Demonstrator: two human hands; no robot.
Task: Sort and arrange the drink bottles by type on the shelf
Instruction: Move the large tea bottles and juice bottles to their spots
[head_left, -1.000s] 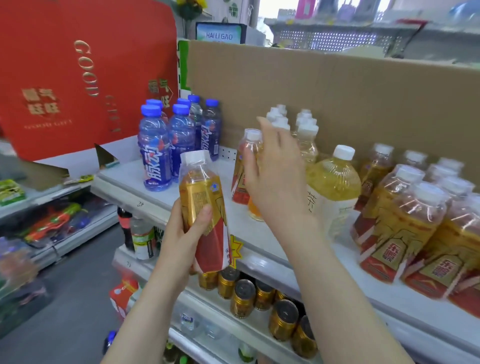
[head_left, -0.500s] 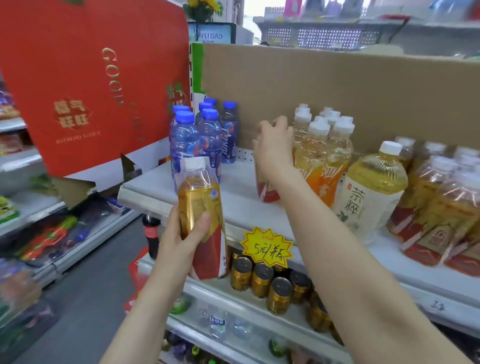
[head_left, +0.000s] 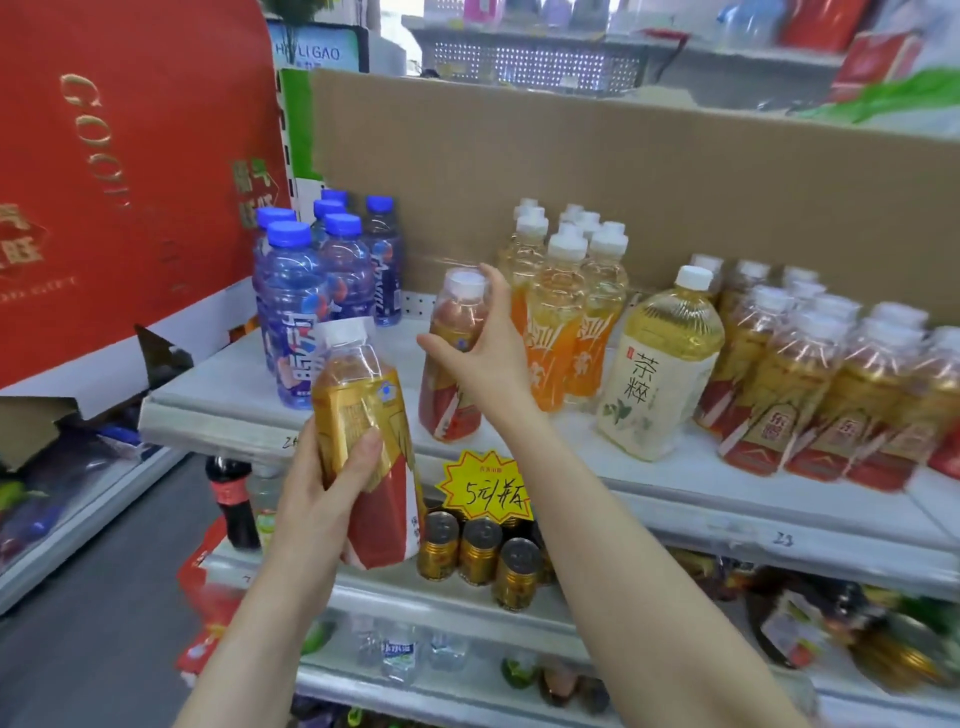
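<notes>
You are facing a white shelf (head_left: 218, 400): blue-capped bottles (head_left: 296, 312) are standing at its left end, orange-labelled bottles (head_left: 556, 322) at the back, a pale tea bottle (head_left: 660, 374) mid-shelf, red-and-gold bottles (head_left: 810, 395) crowding the right end.

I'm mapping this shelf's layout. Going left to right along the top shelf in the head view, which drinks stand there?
Blue-capped bottles → red-and-gold bottle gripped by the right hand → orange-label bottles → large tea bottle → red-and-gold bottle group.
</notes>
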